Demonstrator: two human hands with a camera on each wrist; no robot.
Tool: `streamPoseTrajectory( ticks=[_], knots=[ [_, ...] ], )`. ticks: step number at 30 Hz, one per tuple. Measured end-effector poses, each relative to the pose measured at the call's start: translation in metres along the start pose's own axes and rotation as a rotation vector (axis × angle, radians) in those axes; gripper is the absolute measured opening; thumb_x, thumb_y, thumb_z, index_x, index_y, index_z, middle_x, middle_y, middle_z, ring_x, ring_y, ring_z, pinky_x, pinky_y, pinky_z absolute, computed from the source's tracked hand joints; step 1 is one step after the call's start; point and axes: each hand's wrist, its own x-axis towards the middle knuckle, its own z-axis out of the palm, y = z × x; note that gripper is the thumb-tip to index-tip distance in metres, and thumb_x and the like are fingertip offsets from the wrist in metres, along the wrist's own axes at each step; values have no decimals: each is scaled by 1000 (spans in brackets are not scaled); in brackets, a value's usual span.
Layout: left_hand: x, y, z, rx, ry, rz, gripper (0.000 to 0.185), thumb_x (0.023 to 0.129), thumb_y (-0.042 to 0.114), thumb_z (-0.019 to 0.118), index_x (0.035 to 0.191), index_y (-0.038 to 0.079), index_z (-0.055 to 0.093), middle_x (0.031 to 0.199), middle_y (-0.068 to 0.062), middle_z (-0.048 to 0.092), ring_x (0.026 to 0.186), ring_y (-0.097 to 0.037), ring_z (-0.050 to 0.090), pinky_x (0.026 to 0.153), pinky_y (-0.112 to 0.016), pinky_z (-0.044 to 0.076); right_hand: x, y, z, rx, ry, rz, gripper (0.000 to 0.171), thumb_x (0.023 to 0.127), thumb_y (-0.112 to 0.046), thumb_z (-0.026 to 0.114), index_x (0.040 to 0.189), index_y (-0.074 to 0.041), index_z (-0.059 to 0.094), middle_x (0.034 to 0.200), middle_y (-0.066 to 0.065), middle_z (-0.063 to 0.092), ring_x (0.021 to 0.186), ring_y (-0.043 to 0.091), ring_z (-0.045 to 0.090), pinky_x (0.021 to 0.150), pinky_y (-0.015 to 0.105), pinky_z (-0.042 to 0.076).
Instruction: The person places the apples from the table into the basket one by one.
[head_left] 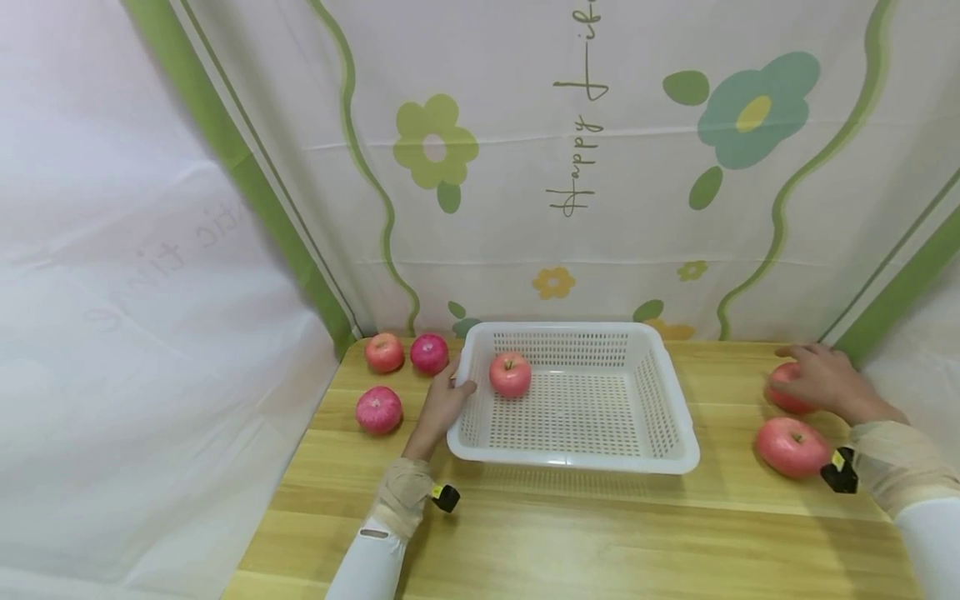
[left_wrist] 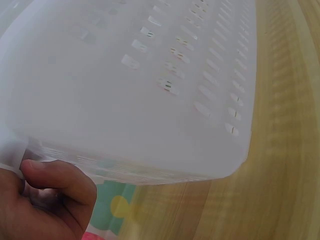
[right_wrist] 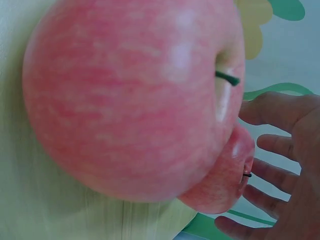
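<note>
Left hand (head_left: 444, 402) at the left rim of the white perforated basket (head_left: 577, 462), thumb hooked over the edge, fingers curled against the outer wall. In the left wrist view only the thumb and a bit of palm (left_wrist: 42, 200) visible at the bottom left corner; the rest of that hand cut off, and the basket wall (left_wrist: 150, 90) so close as to blur its slots. One red apple (head_left: 510, 374) inside the basket, near its left wall, stem up.

Right hand (head_left: 823, 379) laid over the far right apple (head_left: 786, 392), fingers spread and loosely bent; most of that fruit hidden beneath the palm in the head view, so actual grip versus mere touch hard to tell. In the right wrist view, fingers (right_wrist: 280, 150) splayed just beside this farther apple (right_wrist: 222, 182), itself half hidden behind the near right apple (right_wrist: 130, 95), which fills the frame out of focus. Near right apple (head_left: 792, 447) on the wooden table (head_left: 600, 533), just in front of the hand, untouched.

Three more apples left of the basket: two at the back (head_left: 385, 352) (head_left: 429, 353), side by side, one nearer (head_left: 378, 410). Floral cloth backdrop (head_left: 600, 167) behind, its lettering sideways.
</note>
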Motion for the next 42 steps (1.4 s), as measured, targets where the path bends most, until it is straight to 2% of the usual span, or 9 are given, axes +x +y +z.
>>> streamPoseTrajectory(
  ticks=[10, 21, 28, 42],
  knots=[
    [-1, 1, -1, -15, -16, -4, 71, 102, 14, 58, 169, 17, 33, 130, -30, 70, 106, -41, 76, 78, -45, 68, -7, 7, 3, 55, -41, 30, 79, 93, -35, 72, 143, 18, 42, 143, 49, 33, 118, 75, 36, 93, 85, 38],
    [-1, -3, -1, -13, -13, -4, 72, 101, 15, 58, 168, 18, 34, 131, -30, 69, 106, -41, 76, 79, -46, 68, -8, 15, 6, 64, -62, 40, 83, 95, -38, 72, 144, 21, 40, 143, 50, 31, 116, 77, 38, 95, 85, 38],
    [-1, -3, 0, -5, -12, -14, 70, 103, 16, 58, 169, 17, 33, 132, -30, 69, 106, -39, 76, 80, -46, 67, -8, 18, 6, 89, -60, 33, 86, 93, -39, 73, 143, 23, 41, 139, 51, 35, 118, 71, 44, 95, 81, 42],
    [-1, -3, 0, -32, -22, 0, 70, 103, 14, 57, 169, 15, 32, 133, -32, 68, 110, -45, 75, 82, -49, 67, -5, 19, 7, 104, -63, 18, 84, 89, -30, 76, 139, 28, 40, 134, 53, 40, 120, 66, 43, 97, 78, 42]
  ],
)
